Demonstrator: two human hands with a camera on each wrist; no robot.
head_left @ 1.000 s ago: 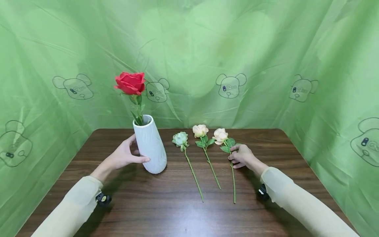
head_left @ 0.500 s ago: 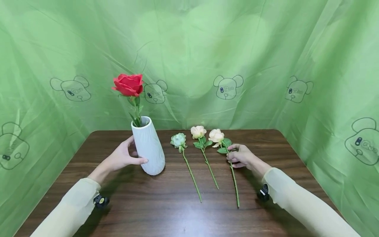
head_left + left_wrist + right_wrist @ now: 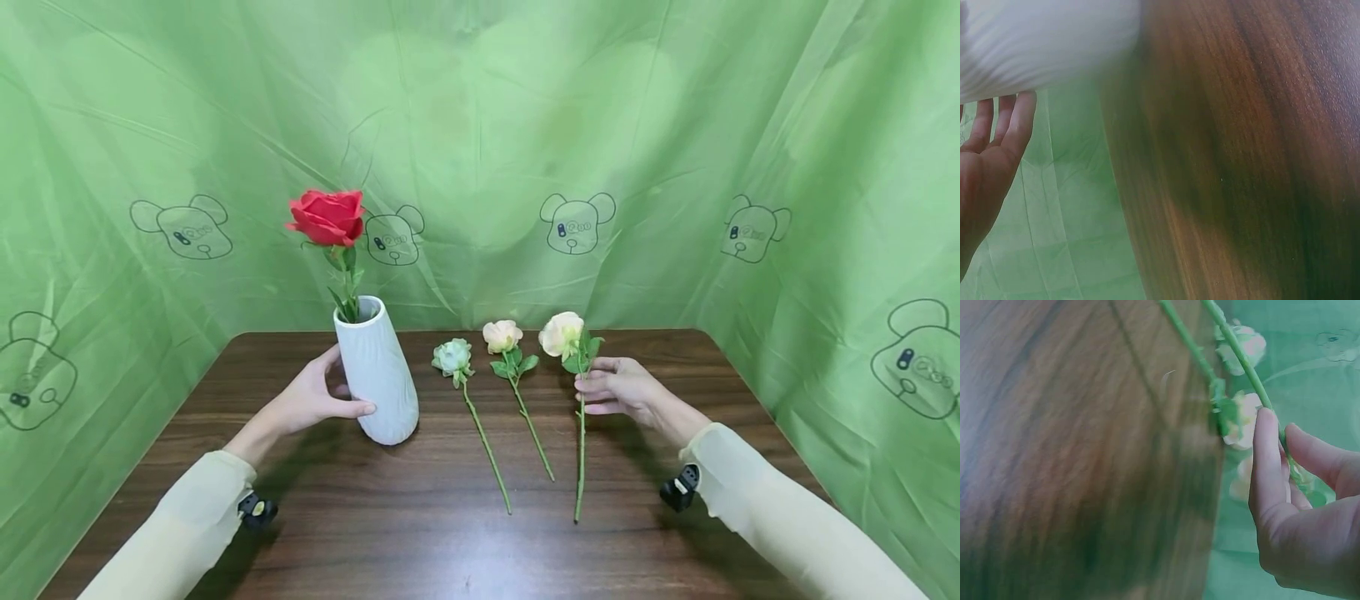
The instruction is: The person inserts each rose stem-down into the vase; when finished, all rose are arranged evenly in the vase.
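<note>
A white ridged vase (image 3: 381, 375) stands at the left of the table, and a red rose (image 3: 327, 218) rises from its mouth. My left hand (image 3: 315, 396) grips the vase from its left side, thumb across the front; in the left wrist view its fingers (image 3: 1019, 125) reach the vase wall. My right hand (image 3: 626, 390) pinches the green stem of a cream rose (image 3: 562, 335) just under its leaves. That stem (image 3: 1244, 359) runs between thumb and fingers in the right wrist view. The bloom is raised and the stem's lower end points toward me.
Two more flowers lie between the vase and my right hand: a pale green one (image 3: 453, 357) and another cream rose (image 3: 502, 336), stems toward me. Beneath them is a dark wooden table (image 3: 420, 533). Green cloth (image 3: 480, 150) with bear-head drawings hangs around the back and sides.
My right hand has lifted the cream rose's bloom from the table; its stem has swung, the lower end moving left. My left hand and the vase hold their place.
</note>
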